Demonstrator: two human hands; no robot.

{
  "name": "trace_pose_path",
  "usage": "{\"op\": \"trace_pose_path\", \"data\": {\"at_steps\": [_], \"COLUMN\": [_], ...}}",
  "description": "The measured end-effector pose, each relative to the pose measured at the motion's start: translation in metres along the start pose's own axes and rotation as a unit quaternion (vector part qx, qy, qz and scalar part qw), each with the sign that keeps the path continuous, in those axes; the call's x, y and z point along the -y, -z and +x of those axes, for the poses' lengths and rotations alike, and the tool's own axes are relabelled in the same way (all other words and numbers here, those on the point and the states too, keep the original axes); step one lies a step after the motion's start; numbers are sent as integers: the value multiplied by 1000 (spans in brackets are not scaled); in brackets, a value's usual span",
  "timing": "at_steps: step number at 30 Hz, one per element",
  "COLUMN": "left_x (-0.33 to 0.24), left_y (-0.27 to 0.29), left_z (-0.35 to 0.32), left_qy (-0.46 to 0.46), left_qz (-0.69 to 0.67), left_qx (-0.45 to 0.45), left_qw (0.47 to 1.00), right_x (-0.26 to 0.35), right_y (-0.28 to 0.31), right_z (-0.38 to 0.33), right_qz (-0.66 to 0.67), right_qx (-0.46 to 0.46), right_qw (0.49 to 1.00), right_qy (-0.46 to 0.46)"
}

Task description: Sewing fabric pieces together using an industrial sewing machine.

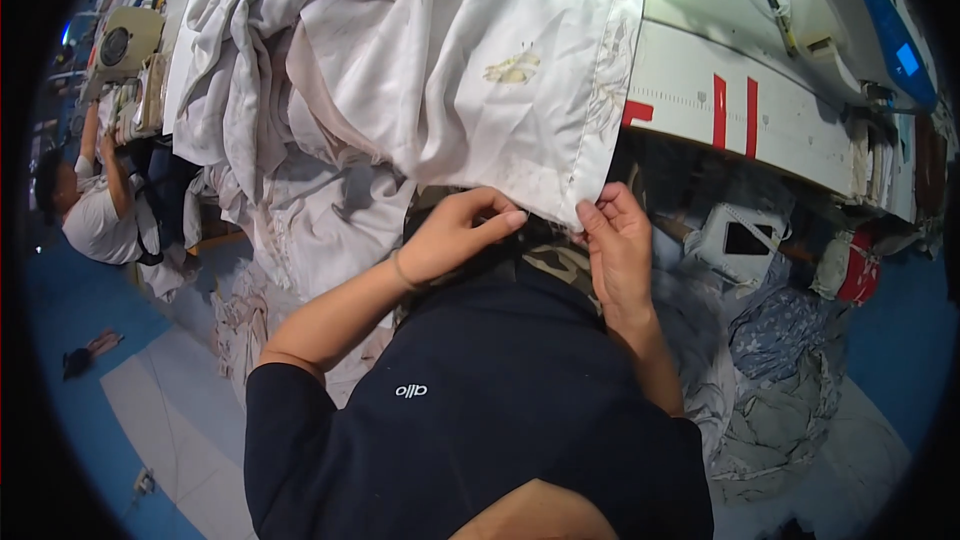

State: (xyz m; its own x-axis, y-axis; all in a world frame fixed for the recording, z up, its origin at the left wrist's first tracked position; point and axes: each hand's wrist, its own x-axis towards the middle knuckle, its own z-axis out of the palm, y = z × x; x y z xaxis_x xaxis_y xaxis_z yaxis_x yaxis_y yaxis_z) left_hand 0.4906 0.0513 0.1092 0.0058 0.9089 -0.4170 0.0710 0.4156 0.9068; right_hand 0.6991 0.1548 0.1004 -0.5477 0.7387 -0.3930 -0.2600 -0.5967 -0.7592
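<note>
left fingers: the fingertips (pixel 508 216) are curled and pinched on the lower hem of the white fabric (pixel 470 70).
right fingers: the fingertips (pixel 592 212) are pressed together on the same hem, at its corner, just beside the left ones.
left hand: the left hand (pixel 450 237) is bent at the wrist, with a thin band worn around it.
right hand: the right hand (pixel 620 250) is held upright, knuckles outward.
fabric: the white fabric is draped in heavy folds over the edge of the work table (pixel 740 110), its printed border hanging down to both hands; a yellowish stain is seen near the middle.
table: a white surface with red marks is seen, and a sewing machine (pixel 880 30) is set on it at the upper right.
floor: crumpled grey and patterned cloth (pixel 780 380) is piled at the right.
far left: another person (pixel 95 210) is seated, arms raised toward more cloth.
</note>
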Motion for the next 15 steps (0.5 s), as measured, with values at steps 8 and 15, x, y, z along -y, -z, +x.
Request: {"op": "trace_pose_path", "data": {"at_steps": [8, 15], "left_x": [-28, -33], "left_y": [-53, -62], "left_z": [29, 28], "left_qy": [106, 92], "left_qz": [-468, -475], "left_qx": [-23, -58], "left_qw": [877, 873], "right_x": [6, 9], "right_y": [4, 18], "right_z": [5, 3], "right_qz": [38, 88], "right_qx": [17, 54], "right_qw": [999, 994], "right_qy": [-21, -42]}}
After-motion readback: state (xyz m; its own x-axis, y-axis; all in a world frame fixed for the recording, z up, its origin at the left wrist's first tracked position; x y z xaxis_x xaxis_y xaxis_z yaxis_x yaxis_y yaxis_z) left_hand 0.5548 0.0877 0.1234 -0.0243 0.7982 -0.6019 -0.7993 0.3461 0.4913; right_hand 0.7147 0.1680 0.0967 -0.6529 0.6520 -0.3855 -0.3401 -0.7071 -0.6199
